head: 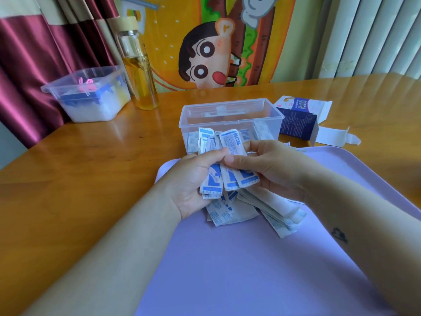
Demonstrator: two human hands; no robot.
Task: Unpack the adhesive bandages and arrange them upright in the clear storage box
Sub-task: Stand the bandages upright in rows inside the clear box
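A bundle of white-and-blue wrapped adhesive bandages (230, 179) is gripped between both hands above a lilac tray (227, 270). My left hand (193, 179) curls round the bundle's left side. My right hand (268, 165) pinches its right side, thumb on top. More loose bandages (268, 210) lie in a heap on the tray under my hands. Just behind stands the clear storage box (232, 115), open, with a few bandages inside against its front wall.
An opened blue-and-white bandage carton (300, 122) lies right of the clear box. A second lidless plastic tub (91, 96) with blue and white contents and a glass bottle (141, 71) of yellow liquid stand at the back left. The wooden table (79, 179) ends at the left.
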